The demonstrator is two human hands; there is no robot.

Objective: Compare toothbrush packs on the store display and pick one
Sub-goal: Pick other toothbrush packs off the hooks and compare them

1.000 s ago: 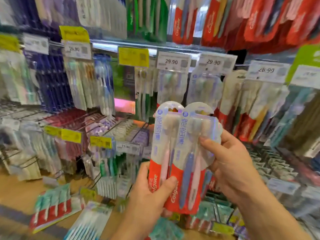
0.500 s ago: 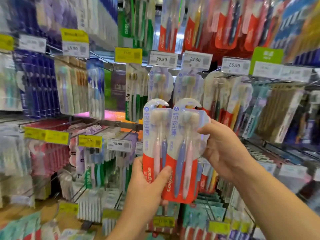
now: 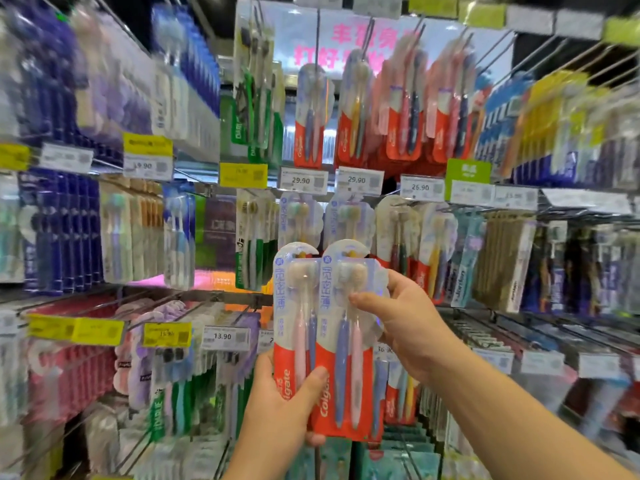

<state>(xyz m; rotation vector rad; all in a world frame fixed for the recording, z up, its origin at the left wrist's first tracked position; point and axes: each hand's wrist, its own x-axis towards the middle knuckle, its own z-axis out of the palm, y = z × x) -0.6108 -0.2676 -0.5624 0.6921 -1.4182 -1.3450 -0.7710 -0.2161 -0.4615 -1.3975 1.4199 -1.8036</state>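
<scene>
Raised higher against hanging display: two red-and-white carded toothbrush packs (image 3: 325, 337), gripped below by left hand (image 3: 277, 407), pinched above by right hand (image 3: 405, 327).

Two hands (image 3: 277, 407) (image 3: 408, 323) hold two packs (image 3: 294, 306) (image 3: 346, 341), each with two brushes; hanging packs are too many and blurred to count.

Bright, even light; blurred, stretched edges
</scene>
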